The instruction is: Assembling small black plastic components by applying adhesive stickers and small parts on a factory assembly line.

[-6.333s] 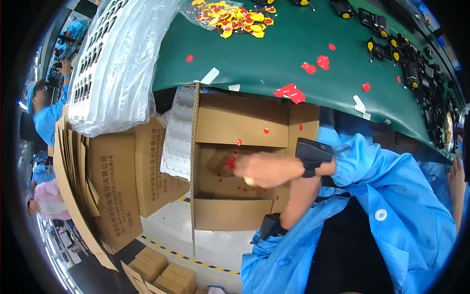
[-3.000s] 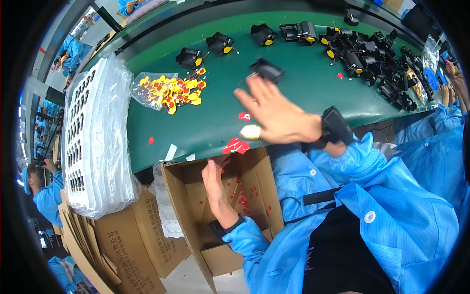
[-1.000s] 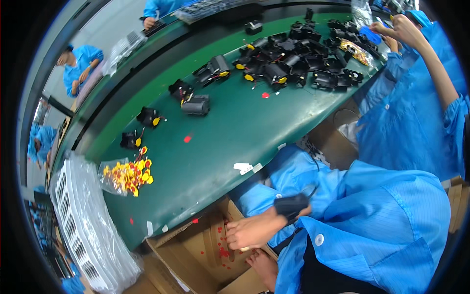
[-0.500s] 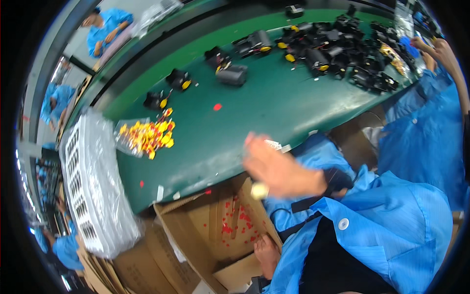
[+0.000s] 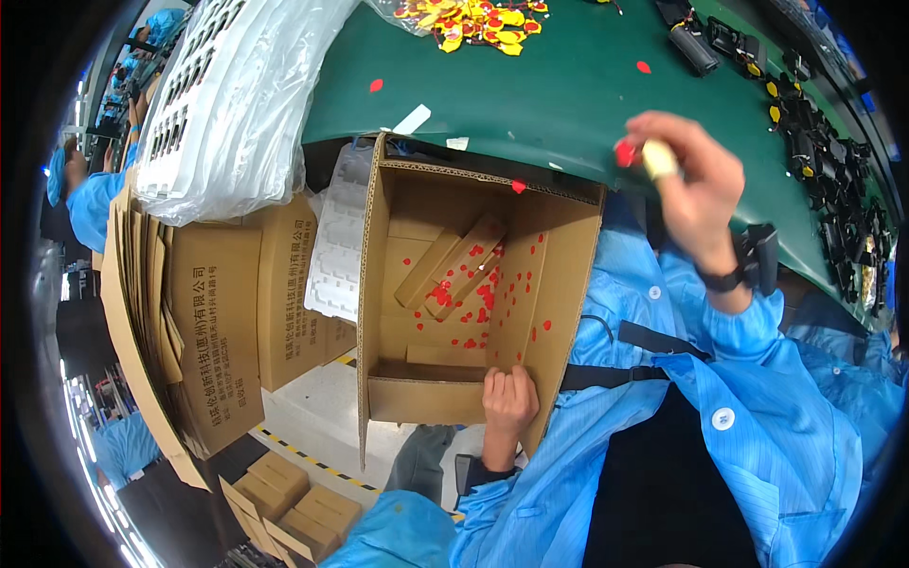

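My left hand (image 5: 509, 402) is closed over the near wall of an open cardboard box (image 5: 542, 379), its fingers curled over the rim. Many small red pieces (image 5: 442, 295) lie scattered on the flaps and inner walls of that box. Above the near edge of the green table, my right hand (image 5: 696, 180) is raised, wearing a pale yellow finger cot (image 5: 660, 159) on the thumb. A red piece (image 5: 625, 153) sits at its thumb tip, pinched toward the bent fingers. Another red piece (image 5: 519, 186) rests at the far rim of the box.
The green table (image 5: 559, 104) carries a pile of yellow and red wired parts (image 5: 473, 21) and, at right, black plastic housings (image 5: 824, 161). Plastic-wrapped white trays (image 5: 237, 104) stand at left. Flattened and folded cardboard boxes (image 5: 222, 331) lean beside the box. Another person's sleeve (image 5: 838, 350) is at right.
My view has swung left and down, bringing the box to the middle. The right hand is now raised and bent, with a red piece showing at its thumb. The left hand stays on the box.
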Demonstrator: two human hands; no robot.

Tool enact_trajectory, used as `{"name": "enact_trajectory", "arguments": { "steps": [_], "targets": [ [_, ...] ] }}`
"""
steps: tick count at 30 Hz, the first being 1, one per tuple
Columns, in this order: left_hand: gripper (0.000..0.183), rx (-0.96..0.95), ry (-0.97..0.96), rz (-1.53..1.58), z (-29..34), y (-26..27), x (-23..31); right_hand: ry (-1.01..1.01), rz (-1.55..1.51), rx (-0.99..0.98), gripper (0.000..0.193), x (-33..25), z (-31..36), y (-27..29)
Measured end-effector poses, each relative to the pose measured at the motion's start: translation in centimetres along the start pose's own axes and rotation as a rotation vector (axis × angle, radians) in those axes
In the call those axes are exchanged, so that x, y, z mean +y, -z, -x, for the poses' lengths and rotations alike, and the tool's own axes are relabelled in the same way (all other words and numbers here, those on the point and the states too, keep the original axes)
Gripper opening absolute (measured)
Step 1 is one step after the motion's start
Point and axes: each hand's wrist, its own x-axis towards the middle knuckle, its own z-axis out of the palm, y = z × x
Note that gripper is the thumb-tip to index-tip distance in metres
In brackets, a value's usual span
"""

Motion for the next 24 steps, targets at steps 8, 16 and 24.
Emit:
{"name": "enact_trajectory", "arguments": {
  "steps": [8,16,24],
  "targets": [
    [0.037,-0.097,0.284,0.469,-2.5,2.7,4.1,0.110,0.591,-0.304,0.043,6.5,-3.5,1.2],
    [0.047,-0.551,0.549,0.372,-8.4,-1.1,4.9,0.343,-0.105,-0.898,0.042,-3.3,6.9,-6.5],
    [0.024,-0.480,0.395,0.092,-5.8,4.3,4.2,0.179,0.213,-1.209,0.025,-2.1,5.3,-7.1]
  ]
}}
